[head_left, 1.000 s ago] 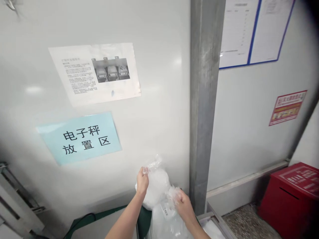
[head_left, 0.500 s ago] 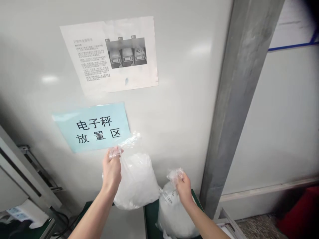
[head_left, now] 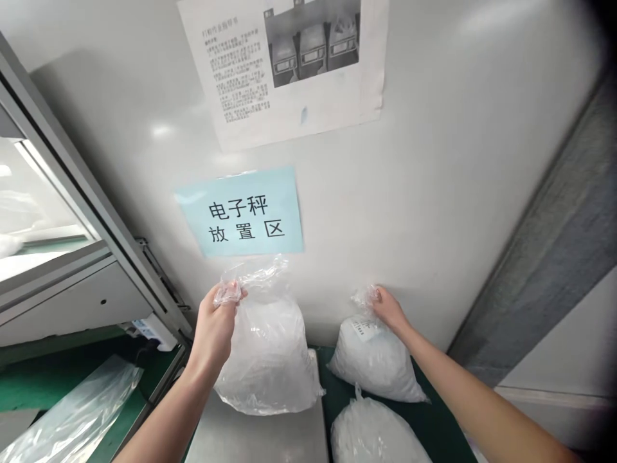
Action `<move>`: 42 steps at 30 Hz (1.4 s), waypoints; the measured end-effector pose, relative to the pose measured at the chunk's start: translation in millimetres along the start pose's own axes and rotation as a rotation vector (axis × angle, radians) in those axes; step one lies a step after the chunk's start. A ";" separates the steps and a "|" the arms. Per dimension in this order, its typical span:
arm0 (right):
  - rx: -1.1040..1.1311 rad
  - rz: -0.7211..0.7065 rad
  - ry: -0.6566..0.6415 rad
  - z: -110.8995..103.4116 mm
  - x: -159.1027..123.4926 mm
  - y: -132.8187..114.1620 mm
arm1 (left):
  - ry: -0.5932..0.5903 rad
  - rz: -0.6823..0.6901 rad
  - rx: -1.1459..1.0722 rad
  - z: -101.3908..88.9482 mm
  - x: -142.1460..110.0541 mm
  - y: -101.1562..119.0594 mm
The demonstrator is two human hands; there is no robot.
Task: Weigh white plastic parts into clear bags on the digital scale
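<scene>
My left hand (head_left: 216, 325) is closed round the gathered neck of a clear plastic bag (head_left: 268, 350) full of small white pieces. That bag's bottom rests on a grey metal plate (head_left: 263, 437). My right hand (head_left: 388, 307) pinches the top of a second filled bag (head_left: 373, 363) with a small label. It leans against the white wall on a green mat (head_left: 434, 427). A third filled bag (head_left: 373, 434) lies in front of it at the bottom edge.
A light blue sign (head_left: 243, 212) and a printed sheet (head_left: 289, 71) hang on the wall above. A metal-framed shelf (head_left: 62, 257) stands at the left, with an empty plastic bag (head_left: 72, 418) on green matting below. A grey pillar (head_left: 544, 257) rises at the right.
The view has swung down and left. Both bags have come down: the left one onto the grey plate, the right one onto the green mat against the wall. A third bag has come into sight.
</scene>
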State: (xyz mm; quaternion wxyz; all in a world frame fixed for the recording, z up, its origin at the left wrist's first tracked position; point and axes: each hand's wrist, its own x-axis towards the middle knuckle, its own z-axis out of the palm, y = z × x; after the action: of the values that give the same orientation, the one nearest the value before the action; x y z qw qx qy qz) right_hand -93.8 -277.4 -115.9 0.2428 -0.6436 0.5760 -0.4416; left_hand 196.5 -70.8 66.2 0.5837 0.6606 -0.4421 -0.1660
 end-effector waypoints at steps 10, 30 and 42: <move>-0.217 -0.207 -0.225 -10.9 -192.9 -28.1 | -0.231 0.109 0.307 -15.7 -27.1 -48.6; -0.391 -0.228 -0.090 -41.0 -220.2 -21.2 | -0.309 0.245 0.460 -46.0 -47.4 -50.1; -0.538 -0.225 -0.330 -47.7 -180.6 -13.2 | -0.250 0.246 0.449 -58.6 -53.6 -42.3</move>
State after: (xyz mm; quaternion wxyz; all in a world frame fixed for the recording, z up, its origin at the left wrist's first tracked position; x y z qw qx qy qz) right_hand -117.6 -92.5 -133.6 0.1037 -0.8069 0.5503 -0.1877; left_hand 226.5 4.5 26.8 0.3797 0.6890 -0.6131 -0.0719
